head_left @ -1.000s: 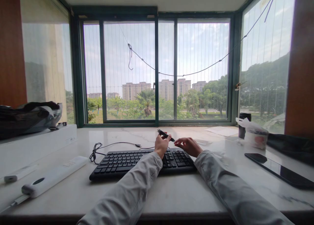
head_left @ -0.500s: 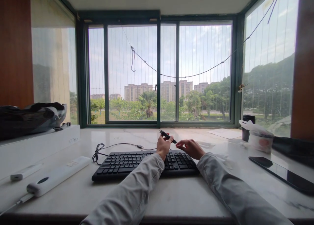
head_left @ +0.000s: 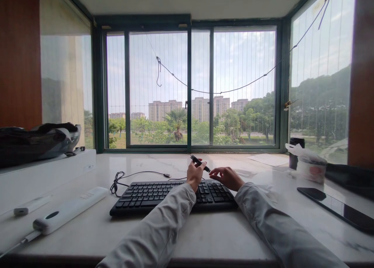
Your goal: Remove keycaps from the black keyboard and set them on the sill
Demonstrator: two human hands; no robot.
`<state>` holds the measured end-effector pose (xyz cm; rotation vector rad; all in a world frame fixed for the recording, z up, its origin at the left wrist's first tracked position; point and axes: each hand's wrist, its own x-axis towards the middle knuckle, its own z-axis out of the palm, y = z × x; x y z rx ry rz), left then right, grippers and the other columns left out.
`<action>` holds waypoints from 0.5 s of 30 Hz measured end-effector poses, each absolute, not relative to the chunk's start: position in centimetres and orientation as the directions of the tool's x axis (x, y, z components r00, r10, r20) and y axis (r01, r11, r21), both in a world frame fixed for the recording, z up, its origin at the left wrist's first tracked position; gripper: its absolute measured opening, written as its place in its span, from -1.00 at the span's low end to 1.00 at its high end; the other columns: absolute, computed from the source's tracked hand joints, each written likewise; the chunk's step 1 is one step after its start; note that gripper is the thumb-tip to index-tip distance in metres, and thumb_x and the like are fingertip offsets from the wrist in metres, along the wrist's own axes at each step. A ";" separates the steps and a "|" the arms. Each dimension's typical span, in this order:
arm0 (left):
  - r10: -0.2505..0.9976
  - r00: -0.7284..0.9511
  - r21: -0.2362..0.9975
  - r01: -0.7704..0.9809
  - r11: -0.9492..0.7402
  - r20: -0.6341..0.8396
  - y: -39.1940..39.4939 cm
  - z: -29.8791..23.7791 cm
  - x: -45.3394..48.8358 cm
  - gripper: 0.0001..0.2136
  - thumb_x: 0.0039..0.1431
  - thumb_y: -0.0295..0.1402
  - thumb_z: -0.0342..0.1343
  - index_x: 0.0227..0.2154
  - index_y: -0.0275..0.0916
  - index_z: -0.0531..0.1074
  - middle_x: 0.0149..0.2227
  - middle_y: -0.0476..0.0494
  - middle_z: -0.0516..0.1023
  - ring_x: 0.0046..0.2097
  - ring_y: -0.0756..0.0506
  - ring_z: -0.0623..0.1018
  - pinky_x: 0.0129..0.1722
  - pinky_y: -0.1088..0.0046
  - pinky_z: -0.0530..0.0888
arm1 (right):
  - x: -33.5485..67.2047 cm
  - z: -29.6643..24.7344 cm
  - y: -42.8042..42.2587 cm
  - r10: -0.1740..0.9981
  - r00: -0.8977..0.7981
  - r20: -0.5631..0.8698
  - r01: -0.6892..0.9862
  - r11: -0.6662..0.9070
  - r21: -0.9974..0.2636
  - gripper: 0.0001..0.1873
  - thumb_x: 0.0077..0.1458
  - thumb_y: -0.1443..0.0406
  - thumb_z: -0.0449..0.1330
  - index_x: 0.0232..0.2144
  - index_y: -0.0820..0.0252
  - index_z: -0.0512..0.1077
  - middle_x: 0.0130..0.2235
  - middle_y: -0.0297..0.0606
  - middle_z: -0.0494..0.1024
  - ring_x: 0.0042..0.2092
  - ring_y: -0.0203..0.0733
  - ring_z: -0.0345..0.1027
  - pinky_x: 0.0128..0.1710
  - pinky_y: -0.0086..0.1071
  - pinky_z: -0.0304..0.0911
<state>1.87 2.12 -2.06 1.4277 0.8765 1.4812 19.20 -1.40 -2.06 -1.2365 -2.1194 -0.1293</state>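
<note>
1. Daylight is let in through a wide, green-framed glass window (head_left: 163,77), below which a glossy white marble counter (head_left: 216,237) is spread.
2. Near the far edge of a black plastic keyboard (head_left: 140,198), toward its right half, a slim black pen-shaped object (head_left: 195,159) is held up at a tilt, its higher end pointed left and its lower end right.
3. Its body is gripped by the left hand (head_left: 194,176), whose fingers are closed around it.
4. At the lower end, the fingertips of the right hand (head_left: 228,177) are drawn nearly together; whether anything is pinched there cannot be told.
5. Light weight and a stiff, smooth shell are to be expected, judging by the slim, straight outline; some rolling or slipping between the fingers may be met.
6. Hold is best taken around the middle of the barrel; the narrow lower end, possibly the more delicate part, should be pinched only lightly.
</note>
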 end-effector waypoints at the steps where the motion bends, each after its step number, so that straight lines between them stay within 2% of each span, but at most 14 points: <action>1: 0.926 0.037 0.921 -0.120 -0.370 0.376 2.1 -2.1 1.9 -0.67 0.01 -0.22 0.21 -0.17 -0.23 0.40 -0.19 -0.22 0.58 -0.14 -0.14 0.54 -0.09 0.32 0.38 | 19.2 -2.0 -1.4 0.740 -0.324 0.590 0.804 0.544 -0.240 -0.66 0.08 -0.01 0.14 -0.27 0.00 0.57 -0.37 -0.30 0.60 -0.48 -0.29 0.31 -0.42 -0.40 0.17; 3: 0.924 0.038 0.914 -0.167 -0.369 0.380 2.0 -2.0 1.9 -0.67 0.02 -0.20 0.21 -0.17 -0.24 0.40 -0.19 -0.22 0.58 -0.16 -0.13 0.55 -0.09 0.32 0.38 | 19.1 -2.0 -1.5 0.747 -0.325 0.581 0.803 0.542 -0.248 -0.67 0.07 -0.01 0.15 -0.28 0.00 0.57 -0.38 -0.30 0.60 -0.49 -0.29 0.30 -0.43 -0.41 0.16; 7: 0.913 0.081 0.863 -0.369 -0.345 0.400 1.3 -1.4 2.1 -0.67 0.02 -0.26 0.22 -0.16 -0.26 0.37 -0.16 -0.25 0.56 -0.17 -0.09 0.54 -0.09 0.32 0.40 | 18.8 -1.8 -1.7 0.760 -0.341 0.554 0.780 0.557 -0.284 -0.67 0.04 -0.01 0.18 -0.31 0.02 0.58 -0.39 -0.30 0.60 -0.48 -0.29 0.31 -0.42 -0.41 0.16; 11: 0.912 0.117 0.814 -0.504 -0.287 0.394 0.4 -0.4 2.0 -0.66 0.01 -0.36 0.23 -0.13 -0.27 0.35 -0.11 -0.28 0.54 -0.16 -0.09 0.53 -0.11 0.31 0.43 | 18.4 -1.6 -1.8 0.780 -0.339 0.526 0.713 0.578 -0.397 -0.62 0.02 -0.03 0.19 -0.29 0.08 0.59 -0.41 -0.27 0.59 -0.47 -0.28 0.31 -0.41 -0.41 0.19; 15: 0.917 0.130 0.797 -0.550 -0.249 0.377 -0.1 0.1 1.8 -0.67 0.02 -0.40 0.22 -0.13 -0.26 0.35 -0.12 -0.26 0.54 -0.19 -0.06 0.54 -0.13 0.32 0.44 | 18.2 -1.3 -2.0 0.820 -0.328 0.468 0.676 0.550 -0.490 -0.57 -0.01 -0.05 0.20 -0.27 0.11 0.58 -0.41 -0.27 0.58 -0.44 -0.26 0.32 -0.40 -0.40 0.19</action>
